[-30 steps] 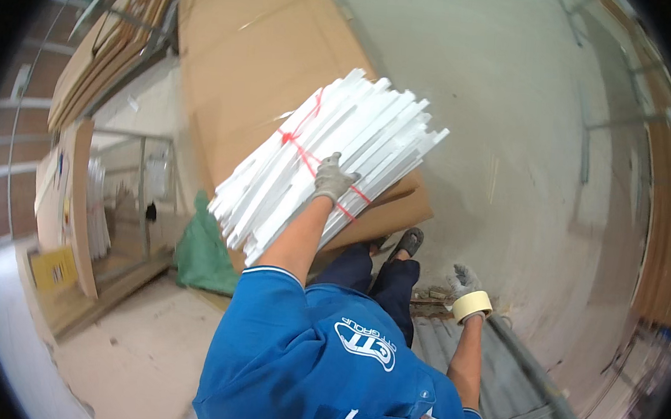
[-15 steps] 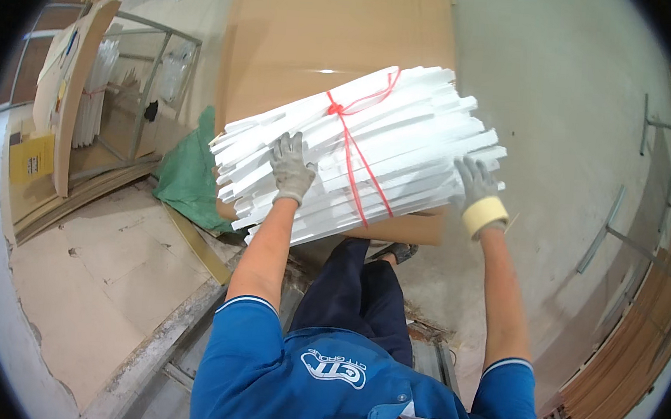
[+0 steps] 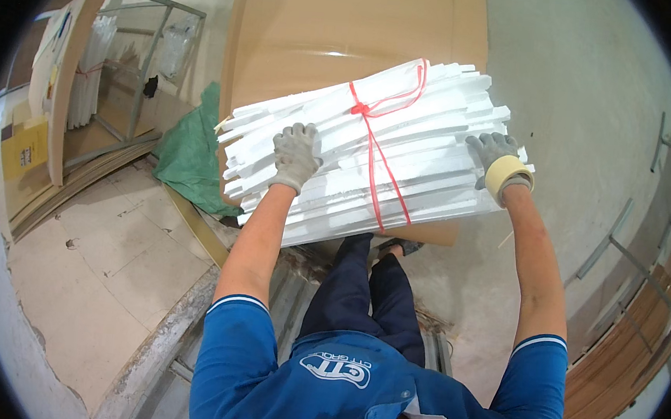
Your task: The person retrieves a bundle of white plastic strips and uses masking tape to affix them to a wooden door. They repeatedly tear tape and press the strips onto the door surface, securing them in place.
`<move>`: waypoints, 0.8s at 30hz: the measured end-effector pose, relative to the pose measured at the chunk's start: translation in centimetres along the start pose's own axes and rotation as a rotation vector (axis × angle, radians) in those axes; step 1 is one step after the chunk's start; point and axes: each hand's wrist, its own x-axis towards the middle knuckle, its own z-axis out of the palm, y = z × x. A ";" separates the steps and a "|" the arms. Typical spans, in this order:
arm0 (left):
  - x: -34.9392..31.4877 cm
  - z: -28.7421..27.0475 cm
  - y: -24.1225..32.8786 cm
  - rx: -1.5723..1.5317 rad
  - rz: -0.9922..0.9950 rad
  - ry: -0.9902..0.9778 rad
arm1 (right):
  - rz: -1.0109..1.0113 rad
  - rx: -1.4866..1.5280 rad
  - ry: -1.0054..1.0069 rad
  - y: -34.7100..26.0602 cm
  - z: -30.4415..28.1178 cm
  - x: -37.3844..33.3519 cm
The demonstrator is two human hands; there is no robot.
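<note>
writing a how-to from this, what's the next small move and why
Probably slide the left hand outward toward the left ends of the white strips: it rests on top, inward of those uneven ends, while the right hand is by the right ends. The red tie crosses nearer the middle, so support at both ends would likely be steadier.

White strip bundle (image 3: 348, 144): smooth, matt; paper or plastic, can't tell. Red tie (image 3: 360, 109) around bundle: thin plastic, slightly glossy. Gloves (image 3: 296, 156) on bundle: matt knit cloth. Tape roll (image 3: 501, 174) at bundle's right end: smooth, papery. Brown sheet (image 3: 356, 24) under bundle: smooth, cardboard-like, glossy streak. Green sheet (image 3: 191, 160) left of bundle: crumpled plastic.
</note>
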 end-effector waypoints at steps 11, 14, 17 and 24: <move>-0.1 -1.7 -0.7 -0.052 0.034 -0.055 | -0.039 -0.117 -0.037 1.1 1.2 0.5; -1.2 -2.2 -2.0 -0.138 0.019 -0.070 | -0.005 -0.071 -0.085 2.1 1.0 -0.1; -2.5 -2.0 -3.4 -0.135 0.014 -0.101 | 0.042 -0.063 -0.121 3.3 1.9 -0.5; -7.2 1.3 -13.2 -0.093 -0.065 -0.084 | 0.248 -0.078 0.014 9.9 7.0 -1.7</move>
